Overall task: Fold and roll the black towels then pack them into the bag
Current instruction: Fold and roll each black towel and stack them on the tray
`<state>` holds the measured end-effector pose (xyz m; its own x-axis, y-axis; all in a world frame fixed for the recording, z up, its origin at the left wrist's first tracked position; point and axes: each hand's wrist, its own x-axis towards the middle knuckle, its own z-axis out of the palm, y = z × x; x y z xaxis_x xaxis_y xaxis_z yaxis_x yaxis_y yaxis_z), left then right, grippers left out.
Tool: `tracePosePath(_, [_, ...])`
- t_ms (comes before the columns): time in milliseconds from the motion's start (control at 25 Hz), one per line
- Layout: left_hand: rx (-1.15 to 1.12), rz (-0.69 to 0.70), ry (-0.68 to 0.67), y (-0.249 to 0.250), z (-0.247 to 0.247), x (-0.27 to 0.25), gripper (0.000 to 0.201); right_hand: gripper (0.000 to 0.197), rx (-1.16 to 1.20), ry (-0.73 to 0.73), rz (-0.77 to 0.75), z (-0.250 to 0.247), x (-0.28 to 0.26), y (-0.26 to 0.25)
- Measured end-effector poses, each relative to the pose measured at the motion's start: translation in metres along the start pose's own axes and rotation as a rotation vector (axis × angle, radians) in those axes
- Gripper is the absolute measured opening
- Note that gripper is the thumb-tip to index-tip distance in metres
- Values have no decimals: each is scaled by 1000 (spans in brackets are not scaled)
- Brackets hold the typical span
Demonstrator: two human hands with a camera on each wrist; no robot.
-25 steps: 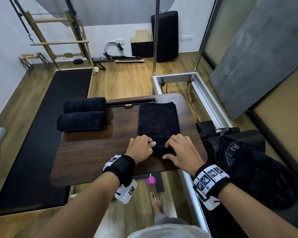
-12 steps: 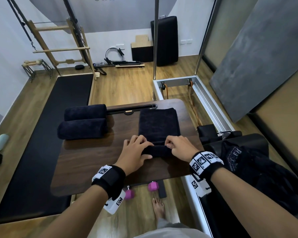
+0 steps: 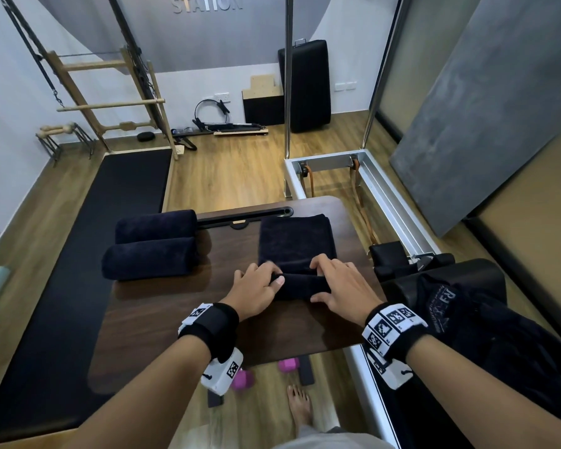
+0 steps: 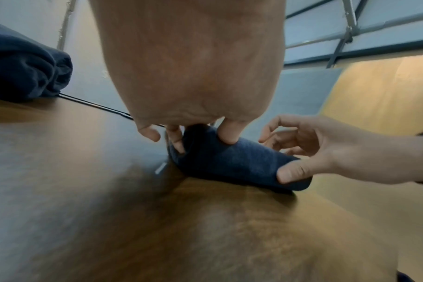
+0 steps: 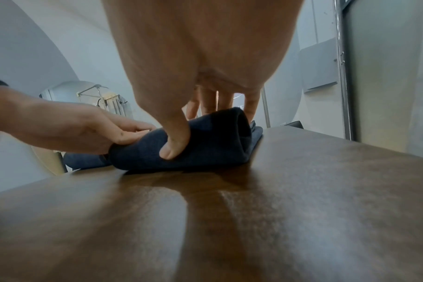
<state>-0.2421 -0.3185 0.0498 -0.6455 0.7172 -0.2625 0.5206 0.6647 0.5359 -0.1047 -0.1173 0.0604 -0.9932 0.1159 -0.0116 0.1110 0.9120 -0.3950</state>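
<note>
A black towel [image 3: 297,244] is laid on the wooden table [image 3: 162,315], near end rolled. The roll is gripped by left hand [image 3: 256,291] & right hand [image 3: 344,288], thumbs and fingers curled round it. Two rolled towels [image 3: 153,244] are seen at the table's left; bag [image 3: 486,322] at its right.

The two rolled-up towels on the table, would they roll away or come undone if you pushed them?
The two rolled towels are soft cloth cylinders, so a push across them would probably roll them a little. They touch side by side, which likely steadies them. Nothing visibly ties them, so lifting by one end may loosen them.
</note>
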Motion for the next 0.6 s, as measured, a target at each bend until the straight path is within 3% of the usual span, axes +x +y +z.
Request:
tracePosePath(120, [-70,61,125,-6,1,-11,50,26,-9,22,-26,1,8,3])
tracePosePath(280, [168,160,159,-14,2,-22,67,15,-85,71,-2,4,20,7])
tracePosePath(440, [-25,123,225,-12,-2,-13,43,18,-82,-9,26,-1,32,8])
tracePosePath(560, [-109,52,227,-10,-5,-2,26,19,76,1,48,-9,36,13])
tracePosePath(600, [-125,19,213,-10,-7,2,24,28,122,-11,61,-12,37,15])
